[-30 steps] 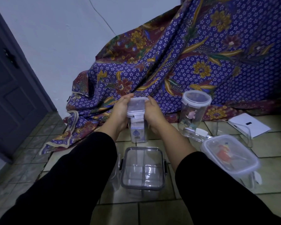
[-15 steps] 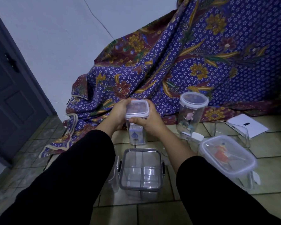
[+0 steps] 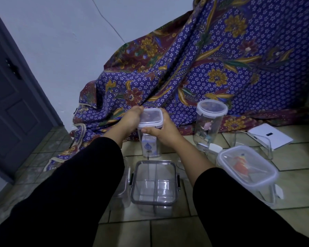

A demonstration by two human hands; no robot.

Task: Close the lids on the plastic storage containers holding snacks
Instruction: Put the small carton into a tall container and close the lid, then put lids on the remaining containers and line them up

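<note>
Head view puts the tall square container [image 3: 149,139] straight ahead of me, standing upright on the tiled floor [image 3: 212,227], its long axis vertical, with both hands at its top. My left hand [image 3: 129,120] wraps the far-left edge of the square lid [image 3: 150,118]; my right hand [image 3: 165,131] cups the near-right corner, thumb pressed against the lid's front rim. Neither hand is nearer: they bracket the lid from opposite sides, so I judge the coming move to be a downward squeeze on the side latches. In this dim light I can't tell whether those latches are already snapped.

Nearer me sits a divided clear box [image 3: 154,186] with dark clips. To the right stand a round jar [image 3: 210,125] and a tilted lidded tub [image 3: 246,169]. Behind everything a patterned cloth [image 3: 203,68] drapes against the pale wall [image 3: 61,41], with a dark door [image 3: 12,104] at left.
</note>
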